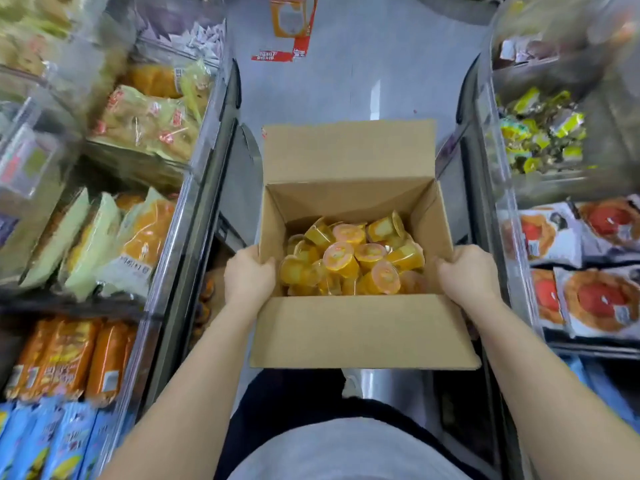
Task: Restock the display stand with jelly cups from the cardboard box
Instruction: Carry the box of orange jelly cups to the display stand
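Observation:
An open cardboard box (360,332) is held up in front of me over the aisle floor, its flaps spread out. Inside lies a heap of several orange jelly cups (353,261) with pink-and-orange lids. My left hand (247,273) grips the box's left wall, thumb over the rim. On the opposite side, my right hand (467,275) grips the right wall in the same way. No display stand for jelly cups can be told apart in this view.
Shelves of bagged snacks line the left side (138,133), with orange packs (69,358) lower down. On the right are bins of wrapped sweets (540,136) and packaged pastries (602,299). A torn red-and-orange carton (291,29) lies on the grey floor ahead.

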